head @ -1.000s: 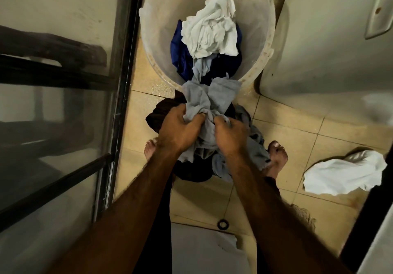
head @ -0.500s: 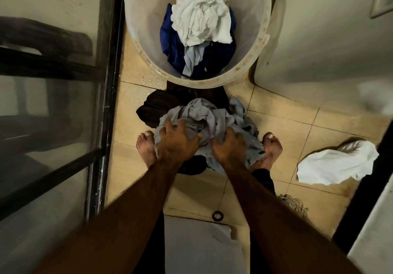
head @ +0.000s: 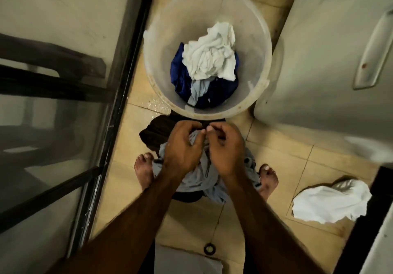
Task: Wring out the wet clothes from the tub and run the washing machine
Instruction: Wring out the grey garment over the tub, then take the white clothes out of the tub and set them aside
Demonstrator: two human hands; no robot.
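While both hands hang low in the middle of the frame, the left hand [head: 180, 146] has its fingers curled over a fold of the grey cloth [head: 202, 178]; whether it pinches that fold cannot be told. The right hand [head: 225, 150] is just beside it, fingers loosely bent, with nothing seen in them. The grey cloth lies heaped on the floor [head: 287, 150] between the left foot [head: 144, 171] and the right foot [head: 268, 178], partly over a dark cloth [head: 155, 133] that reaches up to the near rim of the tub [head: 165, 39].

Just above the hands stands the tub, upper centre. It holds a white cloth [head: 210, 59] on top of a blue cloth [head: 180, 71], with a pale strip trailing toward the near wall. The tub's right rim sits close against the washing machine [head: 329, 61], which fills the upper right. To the left, a dark door frame [head: 119, 103] runs slanting down the frame, leaving only a narrow strip of wet tile beside the tub.

Bare tiles open out right of the right foot, as far as a second white cloth [head: 329, 201] lying at the lower right. A small dark ring [head: 209, 248] lies on the floor between the forearms at the bottom.
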